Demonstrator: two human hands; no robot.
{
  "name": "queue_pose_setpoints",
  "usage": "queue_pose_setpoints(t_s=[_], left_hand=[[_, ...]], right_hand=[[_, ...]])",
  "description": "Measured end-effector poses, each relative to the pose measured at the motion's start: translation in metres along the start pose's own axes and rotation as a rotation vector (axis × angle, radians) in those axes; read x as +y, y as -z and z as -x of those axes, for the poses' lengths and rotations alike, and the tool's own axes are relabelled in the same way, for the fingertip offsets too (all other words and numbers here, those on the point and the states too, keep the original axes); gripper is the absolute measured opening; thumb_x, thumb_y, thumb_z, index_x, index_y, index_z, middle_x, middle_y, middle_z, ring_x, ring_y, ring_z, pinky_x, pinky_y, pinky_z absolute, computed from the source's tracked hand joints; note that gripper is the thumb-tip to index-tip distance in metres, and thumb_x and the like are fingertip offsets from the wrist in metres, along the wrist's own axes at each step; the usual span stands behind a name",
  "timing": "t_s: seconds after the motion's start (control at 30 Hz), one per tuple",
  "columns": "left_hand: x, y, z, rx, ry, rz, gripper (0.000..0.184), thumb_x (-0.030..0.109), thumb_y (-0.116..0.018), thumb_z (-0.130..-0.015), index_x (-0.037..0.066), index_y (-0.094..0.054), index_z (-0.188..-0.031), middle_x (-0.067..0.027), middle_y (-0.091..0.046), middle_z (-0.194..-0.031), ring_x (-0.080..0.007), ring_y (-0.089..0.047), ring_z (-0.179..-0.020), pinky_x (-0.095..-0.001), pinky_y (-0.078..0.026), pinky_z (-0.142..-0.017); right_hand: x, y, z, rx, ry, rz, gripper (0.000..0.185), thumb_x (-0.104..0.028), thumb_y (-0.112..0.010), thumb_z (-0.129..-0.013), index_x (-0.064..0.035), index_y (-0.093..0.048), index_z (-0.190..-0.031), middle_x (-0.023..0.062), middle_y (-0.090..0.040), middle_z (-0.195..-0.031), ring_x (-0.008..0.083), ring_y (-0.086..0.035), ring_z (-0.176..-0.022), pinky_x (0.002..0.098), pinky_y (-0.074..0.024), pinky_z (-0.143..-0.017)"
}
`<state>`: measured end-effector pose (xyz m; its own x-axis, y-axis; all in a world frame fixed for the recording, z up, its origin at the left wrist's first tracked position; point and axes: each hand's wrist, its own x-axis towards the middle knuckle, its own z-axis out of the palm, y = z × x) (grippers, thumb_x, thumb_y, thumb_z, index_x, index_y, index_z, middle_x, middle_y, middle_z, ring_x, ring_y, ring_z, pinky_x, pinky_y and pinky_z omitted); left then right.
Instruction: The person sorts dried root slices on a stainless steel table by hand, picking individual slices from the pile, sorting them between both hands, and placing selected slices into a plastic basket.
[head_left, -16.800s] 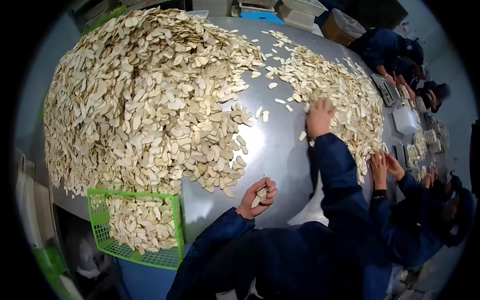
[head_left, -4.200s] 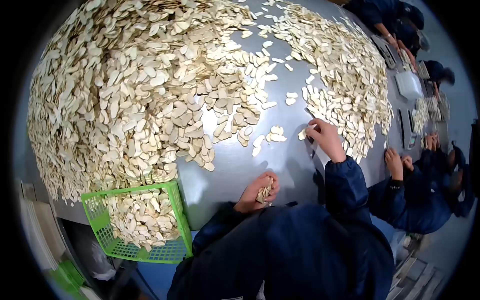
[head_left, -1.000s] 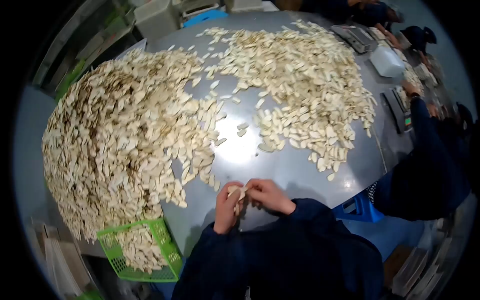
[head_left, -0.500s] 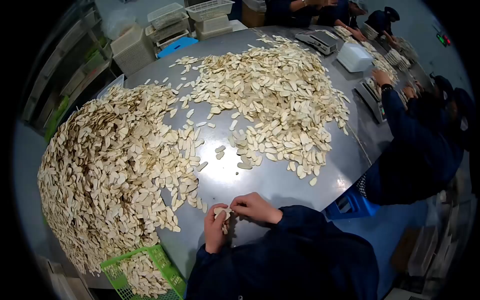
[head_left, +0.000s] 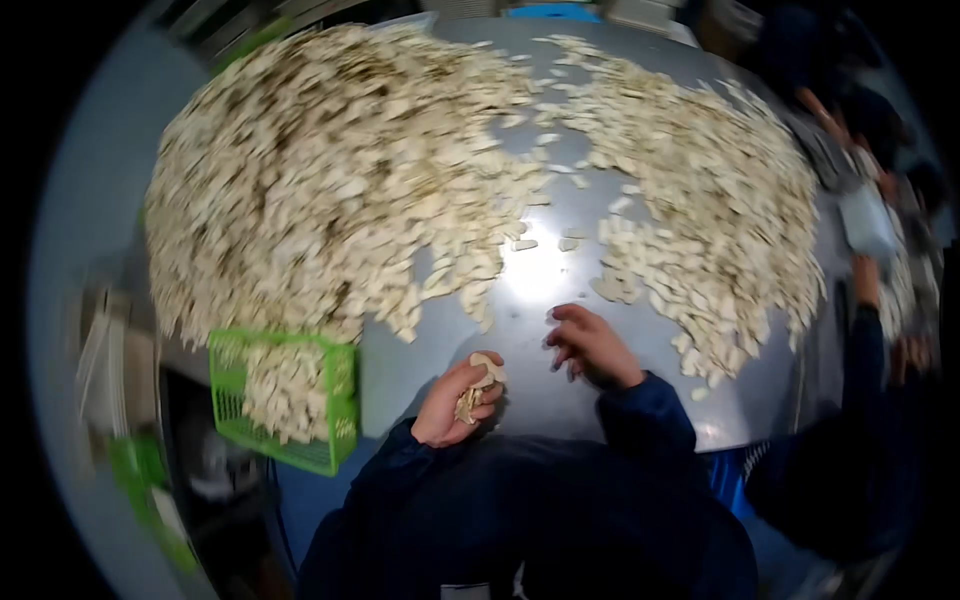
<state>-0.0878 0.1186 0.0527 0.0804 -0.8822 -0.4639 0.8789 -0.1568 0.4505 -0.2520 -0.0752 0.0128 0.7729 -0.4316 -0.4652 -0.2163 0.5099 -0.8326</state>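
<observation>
My left hand (head_left: 453,405) is closed around a few pale, flat dried slices (head_left: 484,376) over the front edge of the metal table (head_left: 540,400). To its right, my right hand (head_left: 592,345) hovers above the table with its fingers apart and nothing in them. A large heap of the same cream slices (head_left: 330,180) spreads across the left of the table. A second heap (head_left: 710,200) lies on the right. A few loose slices (head_left: 524,244) rest between the two heaps.
A green plastic basket (head_left: 345,400) holding slices sits at the table's front left edge. A co-worker's arm (head_left: 866,330) reaches in at the right, near a white container (head_left: 868,220). A blue object (head_left: 553,12) shows at the far edge. Motion blurs the view.
My view has swung to the left. My right hand has moved away from my left hand and its fingers have opened. The left hand still grips the slices.
</observation>
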Motion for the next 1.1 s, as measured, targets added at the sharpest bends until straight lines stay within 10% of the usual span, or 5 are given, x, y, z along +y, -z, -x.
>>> queue_pose_setpoints(t_s=[0.23, 0.5, 0.73, 0.87, 1.1], left_hand=[[0.081, 0.025, 0.130, 0.716, -0.987, -0.613, 0.019, 0.010, -0.050, -0.090, 0.001, -0.059, -0.104, -0.0006, -0.059, -0.080, -0.0048, -0.048, -0.060, -0.0182, -0.037, -0.054], [0.132, 0.102, 0.148, 1.298, -1.088, -1.394, 0.022, 0.021, -0.055, -0.090, 0.002, -0.065, -0.095, 0.0024, -0.049, -0.068, -0.0038, -0.035, -0.052, -0.0244, -0.028, -0.047], [0.142, 0.095, 0.152, 1.267, -0.869, -1.203, 0.025, 0.022, -0.055, -0.088, 0.000, -0.065, -0.094, -0.0009, -0.054, -0.068, -0.0055, -0.040, -0.054, -0.0251, -0.033, -0.049], [0.132, 0.074, 0.152, 1.626, -0.212, -2.193, 0.047, 0.025, -0.059, -0.087, 0.007, -0.051, -0.130, -0.0202, -0.050, -0.131, -0.0247, -0.047, -0.123, -0.0354, -0.036, -0.100], [0.159, -0.113, 0.242, 0.050, -1.975, -1.349, 0.051, 0.041, -0.058, -0.086, 0.010, -0.052, -0.126, -0.0073, -0.051, -0.118, -0.0144, -0.047, -0.102, -0.0278, -0.046, -0.086]], right_hand=[[-0.015, 0.055, -0.039, 0.481, 0.461, -0.369, 0.039, -0.014, -0.052, -0.093, -0.0018, -0.045, -0.129, 0.0089, -0.061, -0.092, 0.0114, -0.059, -0.068, 0.0194, -0.0446, -0.048], [-0.007, 0.033, -0.056, 0.321, 0.420, -0.345, 0.022, -0.007, -0.052, -0.092, -0.0007, -0.056, -0.112, 0.0074, -0.061, -0.083, 0.0113, -0.057, -0.063, 0.0212, -0.0436, -0.051], [0.003, 0.039, -0.059, 0.325, 0.541, -0.339, 0.021, -0.008, -0.051, -0.092, -0.0008, -0.056, -0.111, 0.0056, -0.059, -0.080, 0.0111, -0.055, -0.065, 0.0215, -0.0417, -0.052], [-0.002, 0.029, -0.066, 0.340, 0.565, -0.354, 0.021, -0.009, -0.051, -0.092, 0.0002, -0.056, -0.111, 0.0053, -0.059, -0.077, 0.0111, -0.053, -0.059, 0.0220, -0.0411, -0.050], [0.003, 0.010, -0.067, 0.339, 0.577, -0.307, 0.017, -0.008, -0.049, -0.092, -0.0003, -0.057, -0.104, 0.0059, -0.058, -0.073, 0.0095, -0.049, -0.050, 0.0222, -0.0401, -0.045]])
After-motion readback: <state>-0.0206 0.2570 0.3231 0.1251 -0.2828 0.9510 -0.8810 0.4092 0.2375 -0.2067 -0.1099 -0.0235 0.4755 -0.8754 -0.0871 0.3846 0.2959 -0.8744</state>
